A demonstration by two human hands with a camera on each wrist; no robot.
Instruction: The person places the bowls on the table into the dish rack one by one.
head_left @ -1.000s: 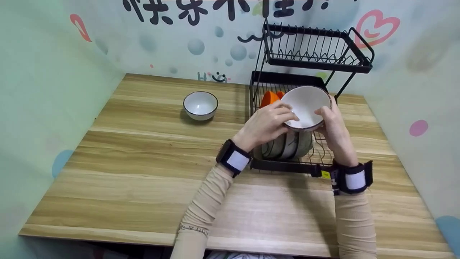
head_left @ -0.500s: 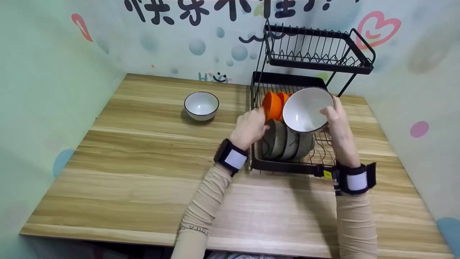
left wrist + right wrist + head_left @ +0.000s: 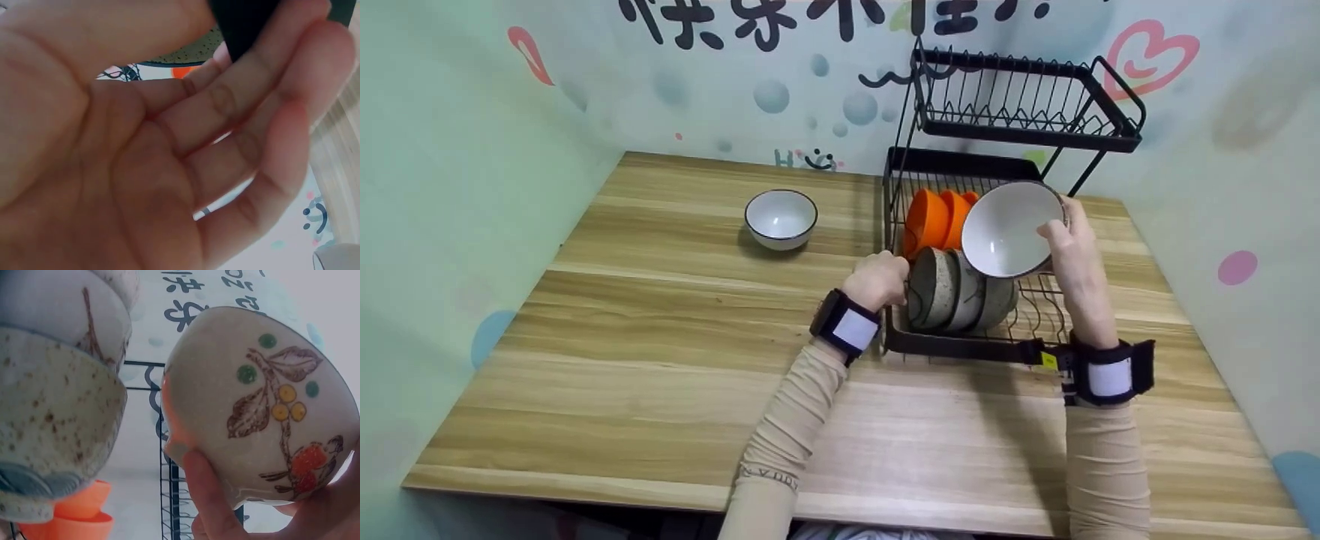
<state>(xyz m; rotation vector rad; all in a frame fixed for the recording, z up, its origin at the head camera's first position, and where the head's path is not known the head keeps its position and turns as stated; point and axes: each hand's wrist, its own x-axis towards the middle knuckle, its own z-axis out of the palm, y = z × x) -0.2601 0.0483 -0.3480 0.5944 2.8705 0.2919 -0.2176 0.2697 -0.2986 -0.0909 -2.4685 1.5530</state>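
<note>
My right hand point(image 3: 1076, 262) holds a white bowl point(image 3: 1011, 229) with a dark rim over the lower tier of a black dish rack point(image 3: 952, 348). The bowl is tilted, its inside facing the head camera; my thumb is at the rim. In the right wrist view, its outside shows painted leaves and berries point(image 3: 287, 394), with fingers point(image 3: 208, 489) under its base. My left hand point(image 3: 877, 279) grips the rack's left edge, where a black part point(image 3: 242, 25) passes between thumb and fingers. Right beside it, several grey speckled bowls point(image 3: 936, 291) stand on edge in the rack.
Orange bowls point(image 3: 926, 223) stand in the rack behind the speckled ones. Above the back of the lower tier rises the upper wire tier point(image 3: 1027, 135). A smaller white bowl point(image 3: 780, 217) sits upright on the wooden table point(image 3: 645, 360), left of the rack.
My left hand has let go of the white bowl and come down left to the rack's edge. My right hand keeps the bowl, shifted slightly right, uncovering more orange bowls.
</note>
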